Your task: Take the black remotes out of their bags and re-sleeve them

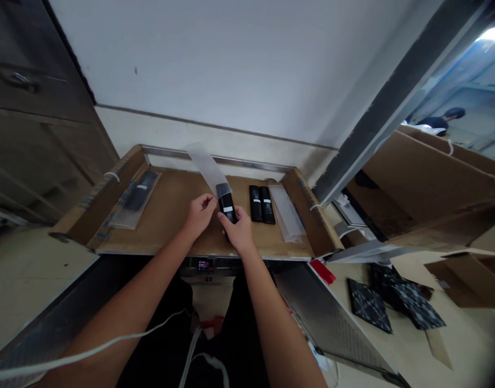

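Observation:
My right hand (pixel 238 229) grips the lower end of a black remote control (pixel 227 205) that bears a white label. The far end of the remote sits inside the mouth of a translucent plastic sleeve (pixel 207 166), which stretches up and away to the left. At the sleeve's open edge my left hand (pixel 202 213) is closed in a pinch, apparently on the plastic. Two more black remotes (pixel 262 204) lie side by side to the right of my hands. Flat plastic sleeves (pixel 286 213) are stacked beyond them. At the far left lies a bagged remote (pixel 140 191).
A cardboard-lined tray (pixel 170 186) with raised side walls forms the work surface, against a white wall. To the right stand a large cardboard box (pixel 437 183) and, on the floor, dark patterned packages (pixel 404 296). A white cable (pixel 121 339) crosses my left forearm. A person (pixel 439 123) is in the background.

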Motion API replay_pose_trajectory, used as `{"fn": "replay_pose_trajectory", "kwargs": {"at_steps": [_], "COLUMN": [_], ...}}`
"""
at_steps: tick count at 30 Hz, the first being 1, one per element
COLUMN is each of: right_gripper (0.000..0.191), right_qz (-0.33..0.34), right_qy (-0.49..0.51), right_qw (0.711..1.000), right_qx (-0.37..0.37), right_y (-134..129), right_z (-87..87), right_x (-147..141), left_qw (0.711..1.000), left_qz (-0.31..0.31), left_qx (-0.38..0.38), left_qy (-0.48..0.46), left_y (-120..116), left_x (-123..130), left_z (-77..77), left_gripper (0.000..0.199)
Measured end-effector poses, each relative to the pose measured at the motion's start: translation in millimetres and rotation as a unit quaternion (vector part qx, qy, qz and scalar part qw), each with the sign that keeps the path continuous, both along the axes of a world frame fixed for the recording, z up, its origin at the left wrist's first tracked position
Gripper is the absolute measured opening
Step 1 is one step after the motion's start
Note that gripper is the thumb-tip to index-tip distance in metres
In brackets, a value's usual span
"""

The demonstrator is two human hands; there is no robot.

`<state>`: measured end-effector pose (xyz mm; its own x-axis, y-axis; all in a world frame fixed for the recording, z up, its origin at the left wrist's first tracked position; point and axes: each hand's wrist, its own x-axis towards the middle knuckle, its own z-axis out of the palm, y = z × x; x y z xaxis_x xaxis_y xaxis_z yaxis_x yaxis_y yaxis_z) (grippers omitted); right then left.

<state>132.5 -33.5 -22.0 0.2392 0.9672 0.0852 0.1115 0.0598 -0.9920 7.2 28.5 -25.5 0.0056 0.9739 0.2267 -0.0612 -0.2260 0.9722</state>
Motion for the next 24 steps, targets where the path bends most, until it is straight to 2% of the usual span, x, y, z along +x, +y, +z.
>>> {"fn": "replay_pose_trajectory", "kwargs": {"at_steps": [4, 9, 14, 17, 20, 24], "right_gripper": [0.038, 0.033, 0.035, 0.043, 0.061, 0.068], "right_qz": [0.01, 0.01, 0.005, 0.008, 0.009, -0.044], "right_qy": [-0.034, -0.128, -0.214, -0.276, -0.356, -0.44], "right_qw": [0.999, 0.99, 0.975, 0.957, 0.927, 0.892], "right_qx": [0.008, 0.05, 0.06, 0.09, 0.112, 0.095], "right_y": [-1, -2, -7, -13, -17, -18], "right_z": [-0.5, -1.3, 3.3, 6.4, 6.3, 3.9], "right_x": [1, -1, -2, -3, -6, -11], "left_qw": [0.994, 0.963, 0.952, 0.946, 0.936, 0.931], "left_qz": [-0.001, -0.037, -0.063, -0.08, -0.122, -0.152], "left_qx": [-0.061, -0.151, -0.174, -0.18, -0.182, -0.19], "left_qy": [-0.09, -0.221, -0.243, -0.257, -0.275, -0.272], "left_y": [1, 4, 1, 0, -1, -2], "left_x": [0, -1, -2, -4, -6, -6], "left_z": [2.2, 7.5, 15.3, 18.7, 19.5, 17.0], "left_gripper": [0.024, 0.036, 0.034, 0.028, 0.032, 0.034]}}
